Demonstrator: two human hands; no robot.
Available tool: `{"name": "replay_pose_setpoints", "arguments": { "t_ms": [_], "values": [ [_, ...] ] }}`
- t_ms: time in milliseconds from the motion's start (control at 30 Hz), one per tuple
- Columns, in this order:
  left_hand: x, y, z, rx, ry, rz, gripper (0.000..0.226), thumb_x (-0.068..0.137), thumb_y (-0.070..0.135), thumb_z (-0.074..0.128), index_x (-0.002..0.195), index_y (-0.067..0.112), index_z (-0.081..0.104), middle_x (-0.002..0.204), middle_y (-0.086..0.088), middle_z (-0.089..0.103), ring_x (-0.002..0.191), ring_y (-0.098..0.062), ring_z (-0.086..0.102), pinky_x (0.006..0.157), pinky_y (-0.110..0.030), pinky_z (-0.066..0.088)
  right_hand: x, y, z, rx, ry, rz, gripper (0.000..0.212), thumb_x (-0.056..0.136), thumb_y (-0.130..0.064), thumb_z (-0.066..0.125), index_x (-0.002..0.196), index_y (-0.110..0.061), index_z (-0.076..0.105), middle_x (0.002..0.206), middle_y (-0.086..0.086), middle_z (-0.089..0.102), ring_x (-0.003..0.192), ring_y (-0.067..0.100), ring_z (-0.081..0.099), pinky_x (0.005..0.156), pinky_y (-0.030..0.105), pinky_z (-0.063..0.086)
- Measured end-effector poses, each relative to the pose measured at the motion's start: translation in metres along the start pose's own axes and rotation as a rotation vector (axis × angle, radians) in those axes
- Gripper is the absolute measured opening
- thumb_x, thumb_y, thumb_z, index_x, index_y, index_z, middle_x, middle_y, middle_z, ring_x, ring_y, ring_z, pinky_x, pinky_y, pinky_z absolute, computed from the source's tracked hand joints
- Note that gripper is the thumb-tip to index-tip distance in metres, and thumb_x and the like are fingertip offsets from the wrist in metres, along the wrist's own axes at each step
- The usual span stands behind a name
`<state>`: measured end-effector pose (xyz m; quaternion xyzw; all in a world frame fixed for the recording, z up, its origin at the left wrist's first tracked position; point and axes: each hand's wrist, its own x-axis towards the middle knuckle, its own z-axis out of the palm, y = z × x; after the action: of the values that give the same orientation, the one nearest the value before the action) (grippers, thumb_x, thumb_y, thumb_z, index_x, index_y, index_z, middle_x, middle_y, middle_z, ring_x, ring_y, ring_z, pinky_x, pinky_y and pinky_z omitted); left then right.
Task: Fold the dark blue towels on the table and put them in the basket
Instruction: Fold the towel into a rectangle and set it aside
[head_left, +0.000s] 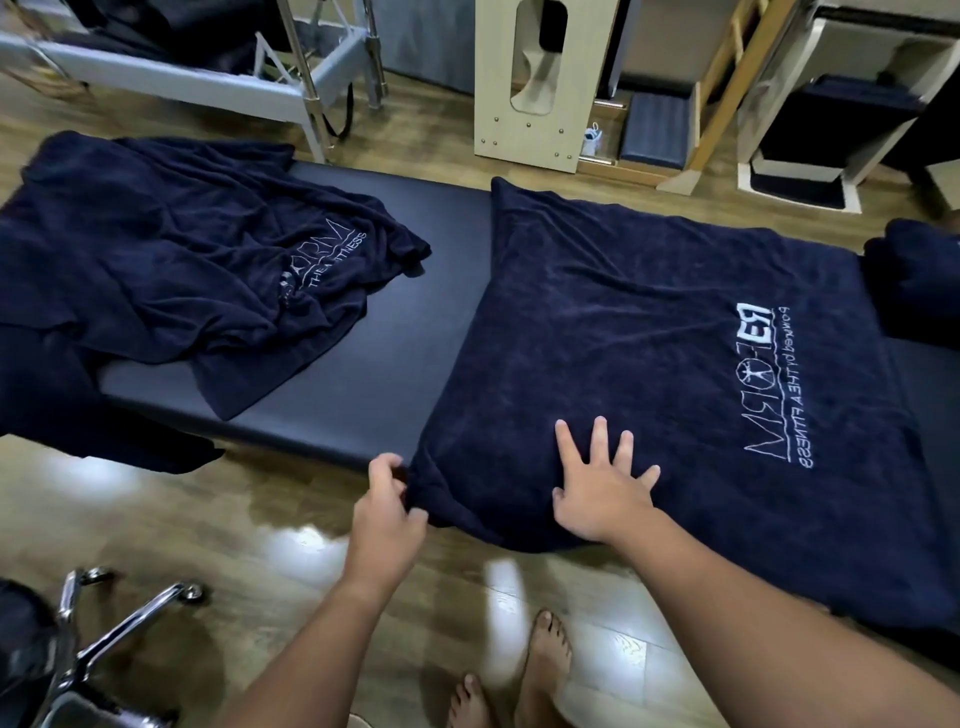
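Observation:
A dark blue towel (649, 332) with white lettering lies spread flat over the right part of the padded table (395, 332), its near edge hanging over the side. My left hand (387, 504) pinches the towel's near left corner. My right hand (602, 483) rests flat on the towel with fingers spread, just right of that corner. A second dark blue towel (171, 260) lies crumpled on the left part of the table, partly draped over the near left edge. No basket is in view.
More dark blue fabric (914, 275) is piled at the right edge. A chrome chair base (104, 639) stands on the wood floor at lower left. Exercise equipment and a wooden frame (530, 83) line the far side. My bare feet (519, 680) stand near the table.

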<state>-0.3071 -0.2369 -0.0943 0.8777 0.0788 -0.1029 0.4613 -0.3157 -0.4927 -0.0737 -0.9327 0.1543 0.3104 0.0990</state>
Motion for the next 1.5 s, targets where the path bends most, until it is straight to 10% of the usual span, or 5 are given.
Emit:
{"name": "replay_pose_setpoints", "arguments": {
  "t_ms": [400, 767, 933, 1100, 1500],
  "values": [
    [0.000, -0.011, -0.040, 0.510, 0.233, 0.404, 0.036, 0.058, -0.003, 0.059, 0.089, 0.014, 0.051, 0.064, -0.002, 0.054, 0.051, -0.037, 0.052, 0.043, -0.036, 0.043, 0.001, 0.011, 0.004, 0.014, 0.014, -0.026, 0.083, 0.091, -0.060, 0.037, 0.146, -0.056, -0.026, 0.162, -0.001, -0.034, 0.149, 0.040, -0.027, 0.106, 0.080, 0.009],
    [0.013, -0.038, -0.042, 1.130, -0.522, 0.365, 0.029, 0.092, 0.023, 0.047, 0.121, 0.021, 0.050, 0.122, -0.001, 0.044, 0.113, -0.025, 0.052, 0.081, -0.039, 0.046, -0.002, 0.003, -0.005, -0.020, -0.028, -0.019, 0.084, 0.096, -0.057, 0.038, 0.150, -0.048, -0.025, 0.162, 0.006, -0.033, 0.149, 0.044, -0.024, 0.109, 0.076, 0.011],
    [0.047, 0.011, -0.037, 0.757, -0.273, 0.299, 0.013, 0.098, 0.031, 0.046, 0.094, 0.019, 0.049, 0.096, 0.004, 0.048, 0.093, -0.023, 0.056, 0.074, -0.037, 0.045, 0.008, -0.007, -0.032, 0.004, 0.059, -0.100, 0.068, 0.090, -0.038, 0.053, 0.150, -0.026, 0.025, 0.165, 0.013, -0.005, 0.152, 0.041, -0.010, 0.114, 0.067, 0.019],
    [0.098, 0.064, -0.013, 0.552, -0.236, 0.148, 0.018, 0.096, 0.031, 0.053, 0.111, 0.022, 0.052, 0.107, 0.002, 0.053, 0.099, -0.023, 0.055, 0.080, -0.036, 0.044, 0.051, -0.020, -0.068, 0.041, 0.139, -0.292, 0.033, 0.096, -0.030, 0.050, 0.125, -0.017, 0.057, 0.166, 0.004, 0.013, 0.155, 0.029, -0.001, 0.119, 0.060, 0.019],
    [0.233, 0.154, 0.056, 0.034, -0.205, -0.245, 0.035, 0.093, 0.037, 0.067, 0.073, 0.011, 0.055, 0.066, 0.003, 0.054, 0.065, -0.016, 0.052, 0.061, -0.030, 0.041, 0.189, -0.013, -0.141, 0.115, 0.197, -0.214, 0.067, 0.103, -0.048, 0.043, 0.158, -0.033, 0.009, 0.168, 0.004, -0.011, 0.153, 0.037, -0.016, 0.118, 0.069, 0.005]
  ]
}}
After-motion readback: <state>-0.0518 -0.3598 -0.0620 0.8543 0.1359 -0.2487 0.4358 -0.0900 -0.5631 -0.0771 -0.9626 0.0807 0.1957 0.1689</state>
